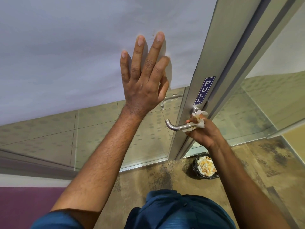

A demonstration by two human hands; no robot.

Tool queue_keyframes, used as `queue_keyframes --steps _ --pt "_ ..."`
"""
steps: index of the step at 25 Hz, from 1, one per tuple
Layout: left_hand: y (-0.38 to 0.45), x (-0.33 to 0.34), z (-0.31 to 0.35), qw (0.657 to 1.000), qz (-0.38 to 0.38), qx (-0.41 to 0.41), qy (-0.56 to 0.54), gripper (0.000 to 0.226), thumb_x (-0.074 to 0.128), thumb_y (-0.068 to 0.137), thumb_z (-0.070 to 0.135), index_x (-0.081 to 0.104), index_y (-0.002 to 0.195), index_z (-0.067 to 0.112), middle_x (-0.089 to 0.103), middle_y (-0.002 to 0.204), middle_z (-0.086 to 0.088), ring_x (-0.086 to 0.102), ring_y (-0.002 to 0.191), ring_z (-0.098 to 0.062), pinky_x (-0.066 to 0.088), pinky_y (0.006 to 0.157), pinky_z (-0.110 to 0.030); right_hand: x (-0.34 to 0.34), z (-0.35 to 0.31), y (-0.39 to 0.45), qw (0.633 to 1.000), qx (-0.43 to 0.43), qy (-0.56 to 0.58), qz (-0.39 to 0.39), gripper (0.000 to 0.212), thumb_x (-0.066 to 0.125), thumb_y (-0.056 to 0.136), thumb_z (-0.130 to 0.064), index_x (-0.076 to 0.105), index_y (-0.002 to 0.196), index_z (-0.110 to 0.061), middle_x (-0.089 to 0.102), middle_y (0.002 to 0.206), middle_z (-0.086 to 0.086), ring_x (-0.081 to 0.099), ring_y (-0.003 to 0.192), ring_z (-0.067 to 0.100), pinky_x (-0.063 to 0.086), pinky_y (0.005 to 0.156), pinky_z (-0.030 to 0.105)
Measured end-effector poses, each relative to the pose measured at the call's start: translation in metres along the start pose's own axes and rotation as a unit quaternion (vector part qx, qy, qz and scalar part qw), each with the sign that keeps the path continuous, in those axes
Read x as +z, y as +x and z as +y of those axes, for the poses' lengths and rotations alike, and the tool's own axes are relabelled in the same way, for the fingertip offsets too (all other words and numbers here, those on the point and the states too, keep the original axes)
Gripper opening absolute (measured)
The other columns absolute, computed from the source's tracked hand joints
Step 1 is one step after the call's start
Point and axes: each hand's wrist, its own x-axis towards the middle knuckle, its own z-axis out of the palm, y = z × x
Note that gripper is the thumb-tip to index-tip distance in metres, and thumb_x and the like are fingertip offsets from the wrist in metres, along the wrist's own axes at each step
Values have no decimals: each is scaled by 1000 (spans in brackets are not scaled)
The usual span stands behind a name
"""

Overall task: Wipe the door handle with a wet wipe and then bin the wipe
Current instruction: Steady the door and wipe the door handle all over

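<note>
A steel lever door handle (175, 125) sticks out to the left from the grey metal door frame, below a blue PULL sticker (204, 90). My right hand (204, 133) is wrapped around the handle near its base, clutching a crumpled white wet wipe (198, 120) against the metal. The wipe shows yellowish stains. My left hand (145, 75) lies flat with fingers spread on the frosted glass door panel, up and left of the handle. A small black bin (205, 166) stands on the floor below the handle, full of crumpled wipes.
The frosted glass door (74, 55) fills the upper left. A clear glass panel (267, 104) lies right of the frame. Mottled brown carpet (165, 179) covers the floor, with a purple strip at the lower left.
</note>
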Motion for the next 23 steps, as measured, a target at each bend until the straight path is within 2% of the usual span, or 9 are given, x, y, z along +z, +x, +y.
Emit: queue_keyframes --steps 3,6,9,11,14,16,18,20,23 --pt "1 -1 0 1000 -2 1 1 37 64 89 14 56 124 24 39 162 -6 21 156 -36 -2 135 -49 7 12 0 994 10 110 -23 53 42 105 -48 61 70 -13 52 58 -2 52 60 15 48 73 32" --pt "1 -3 1 1000 -5 -1 2 37 65 89 14 56 124 23 42 161 -7 20 155 -38 -1 135 -50 14 18 -2 988 14 152 -14 59 39 104 -56 55 65 -14 48 52 -3 44 55 12 44 72 27" --pt "2 -3 1 1000 -5 -1 5 35 65 89 14 57 122 22 43 160 -7 20 154 -37 -1 134 -50 19 13 -5 996 -36 68 55 40 40 109 -39 58 82 -15 54 62 -1 45 53 12 46 64 29" --pt "2 -3 1 1000 -6 -1 7 35 64 89 14 57 121 22 43 160 -7 20 154 -37 -2 135 -49 24 13 -7 984 -107 -85 110 23 41 108 -19 54 89 -16 60 77 4 51 54 13 47 57 32" --pt "1 -2 1 1000 -6 -2 8 35 63 89 14 57 122 23 42 161 -6 21 155 -36 -1 135 -49 25 31 -9 899 -232 -329 172 13 44 105 -12 55 98 -12 60 99 13 60 78 25 52 70 42" --pt "1 -2 1 1000 -4 0 9 34 62 89 14 56 122 23 42 161 -6 21 155 -37 -1 135 -49 20 48 -13 827 -327 -423 172 12 43 107 -16 51 110 -7 57 105 14 57 91 26 48 78 41" --pt "2 -2 1 1000 -3 1 10 34 62 89 13 56 122 23 42 161 -6 21 154 -37 -2 135 -49 9 58 -12 746 -401 -500 183 20 39 107 -22 51 111 -6 56 106 14 56 94 27 50 80 44" --pt "1 -2 1 1000 -3 2 11 35 63 89 14 56 122 23 41 161 -6 21 155 -37 -2 136 -49 -4 62 -9 664 -420 -578 221 28 39 110 -23 53 126 -4 56 115 15 56 102 28 51 89 51" --pt "1 -2 0 1000 -3 1 11 36 64 88 14 56 122 23 40 162 -6 21 155 -36 -2 135 -49 -21 66 -13 592 -434 -649 200 48 31 111 -38 41 150 -12 51 146 13 52 128 27 41 110 50"
